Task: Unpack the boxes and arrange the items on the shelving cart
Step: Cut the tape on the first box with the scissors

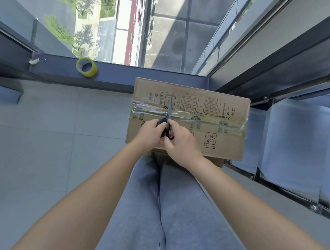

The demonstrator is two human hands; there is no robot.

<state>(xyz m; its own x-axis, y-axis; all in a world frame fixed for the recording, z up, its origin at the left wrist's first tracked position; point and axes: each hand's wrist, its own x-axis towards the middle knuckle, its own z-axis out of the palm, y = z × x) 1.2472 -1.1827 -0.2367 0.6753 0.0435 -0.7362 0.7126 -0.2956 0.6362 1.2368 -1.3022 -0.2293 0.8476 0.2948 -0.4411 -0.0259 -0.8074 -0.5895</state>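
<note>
A taped cardboard box [212, 111] lies on the floor in front of my legs, its seam sealed with clear tape. Over its left part I hold a pair of black-handled scissors [168, 113], blades closed and pointing away from me across the tape. My left hand [148, 134] grips the handles from the left. My right hand [180, 141] grips them from the right and below. The handles are mostly hidden by my fingers. Another box edge shows under the taped one, near my right wrist.
A yellow-green tape roll [87, 67] sits on the dark window sill [120, 74] at the back left. A metal shelving cart [286, 157] with pale shelves stands at the right. Grey floor tiles [57, 139] spread to the left. Glass looks down outside.
</note>
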